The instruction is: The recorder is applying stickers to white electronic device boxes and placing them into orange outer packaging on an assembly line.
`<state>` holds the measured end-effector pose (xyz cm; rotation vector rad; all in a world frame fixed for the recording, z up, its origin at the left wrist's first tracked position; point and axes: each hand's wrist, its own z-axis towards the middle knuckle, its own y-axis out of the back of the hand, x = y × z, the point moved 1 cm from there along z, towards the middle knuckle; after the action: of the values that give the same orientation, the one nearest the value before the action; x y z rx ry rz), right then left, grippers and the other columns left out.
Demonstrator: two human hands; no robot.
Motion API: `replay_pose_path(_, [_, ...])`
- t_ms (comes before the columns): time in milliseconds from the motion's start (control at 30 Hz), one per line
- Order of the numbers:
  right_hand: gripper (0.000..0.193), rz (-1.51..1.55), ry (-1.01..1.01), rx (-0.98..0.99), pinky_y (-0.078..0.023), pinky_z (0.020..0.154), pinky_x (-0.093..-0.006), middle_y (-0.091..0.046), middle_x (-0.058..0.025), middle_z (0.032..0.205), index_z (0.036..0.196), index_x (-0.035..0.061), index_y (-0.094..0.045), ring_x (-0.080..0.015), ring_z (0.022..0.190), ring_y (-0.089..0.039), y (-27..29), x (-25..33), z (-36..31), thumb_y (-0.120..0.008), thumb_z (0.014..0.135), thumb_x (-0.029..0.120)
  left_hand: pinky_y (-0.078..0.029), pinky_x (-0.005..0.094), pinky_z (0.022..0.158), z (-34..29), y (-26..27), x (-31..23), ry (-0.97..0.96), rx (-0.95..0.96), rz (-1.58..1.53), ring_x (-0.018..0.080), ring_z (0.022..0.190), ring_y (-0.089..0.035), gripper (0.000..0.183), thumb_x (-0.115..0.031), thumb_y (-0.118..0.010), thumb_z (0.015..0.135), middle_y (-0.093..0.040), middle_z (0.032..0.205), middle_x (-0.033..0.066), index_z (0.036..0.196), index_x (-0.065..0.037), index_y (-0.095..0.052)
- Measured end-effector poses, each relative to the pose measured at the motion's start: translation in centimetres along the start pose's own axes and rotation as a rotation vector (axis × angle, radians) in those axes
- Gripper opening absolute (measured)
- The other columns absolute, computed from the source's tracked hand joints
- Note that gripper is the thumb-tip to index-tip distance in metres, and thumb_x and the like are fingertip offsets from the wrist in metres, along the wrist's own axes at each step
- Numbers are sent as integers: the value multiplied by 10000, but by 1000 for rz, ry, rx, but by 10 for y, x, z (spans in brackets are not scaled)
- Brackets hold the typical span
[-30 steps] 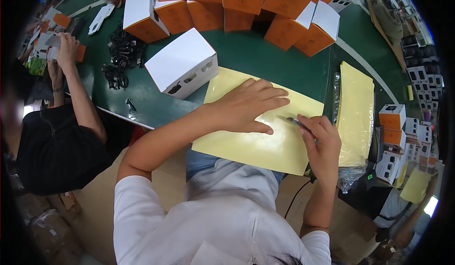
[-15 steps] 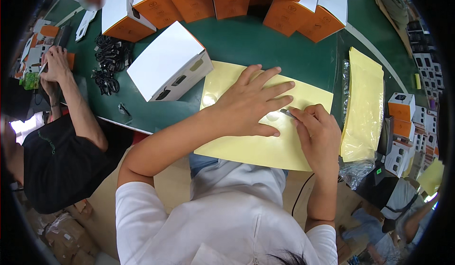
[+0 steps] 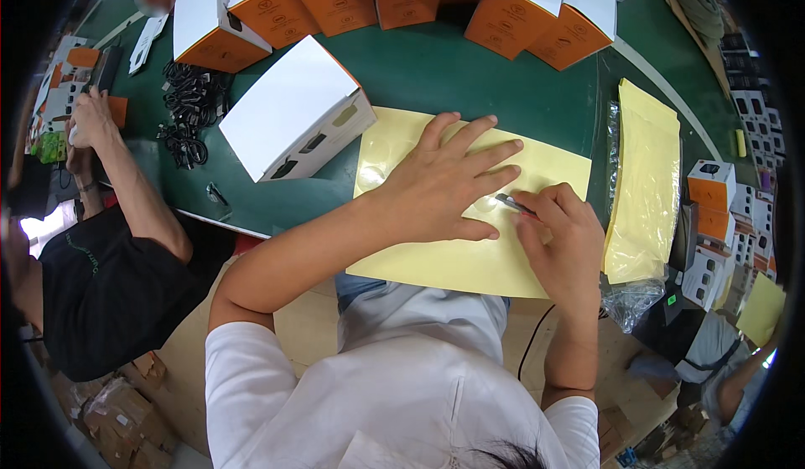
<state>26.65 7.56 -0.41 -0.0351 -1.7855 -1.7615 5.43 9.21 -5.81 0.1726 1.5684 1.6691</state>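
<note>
A pale yellow sheet (image 3: 436,268) lies on the green table in front of me, with round, clear, glossy spots on it. My left hand (image 3: 440,180) rests flat on this sheet, fingers spread. Close to its thumb and little gap of sheet, my right hand (image 3: 563,234) pinches a small craft knife (image 3: 510,201), a thin tool with a flat metal tip and some red at its handle. The tip points left and meets the sheet near a round spot, as far as I can see; most of the handle is hidden by my fingers.
A white box (image 3: 293,104) stands beyond the sheet's left corner. Black cables (image 3: 189,104) lie further left. Orange and white boxes (image 3: 335,4) line the far side. At right lies a stack of yellow sheets (image 3: 644,192) in clear plastic. A co-worker (image 3: 109,276) sits at left.
My right fingers have shifted slightly on the craft knife, so more of it shows, including red on the handle. My left hand stays nearly still. The co-worker's hands have moved a little.
</note>
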Motion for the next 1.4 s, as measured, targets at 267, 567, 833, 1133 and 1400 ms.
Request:
replay_pose_path(267, [214, -239, -2, -124, -391, 714, -384, -627, -19, 844, 874, 132, -717, -219, 770, -629, -16, 8, 8, -843, 792, 285, -219, 596, 1209, 1, -4, -2, -4, -9, 46, 325, 1525, -325, 731, -635, -726, 855, -466, 1608, 18, 1405, -161, -646])
replay_pose_path(567, [212, -135, -73, -169, -385, 713, -375, -633, -3, 776, 785, 124, -698, -210, 716, -608, 1, -2, 7, -860, 758, 258, -212, 603, 1209, 14, -21, -7, -1, -73, 103, 345, 1521, -324, 781, -683, -672, 877, -452, 1610, 83, 1426, -129, -631])
replay_pose_path(833, [193, 312, -172, -287, -413, 704, -333, -614, -61, 771, 785, 46, -676, -195, 700, -581, 33, -18, -11, -853, 791, 123, -523, 442, 1006, -35, 68, -23, -374, -711, 304, 367, 1409, -457, 320, -263, -852, 804, -595, 1465, 106, 1105, -202, -762])
replay_pose_path(1133, [136, 531, 43, -266, -445, 656, -281, -609, -65, 863, 835, 29, -687, -160, 791, -587, 39, 4, 3, -807, 788, -15, -344, 511, 1180, -115, 107, 42, 170, -610, 9, 409, 1468, -408, 464, -183, -884, 763, -456, 1562, 230, 1214, -159, -780])
replay_pose_path(1400, [188, 409, 232, -241, -346, 764, -342, -632, -5, 778, 806, 74, -696, -173, 770, -582, 55, 65, 30, -868, 734, 102, -479, 424, 1084, -108, 106, 21, 185, -828, -299, 351, 1290, -608, 377, -40, -810, 814, -614, 1418, 196, 1187, -51, -760])
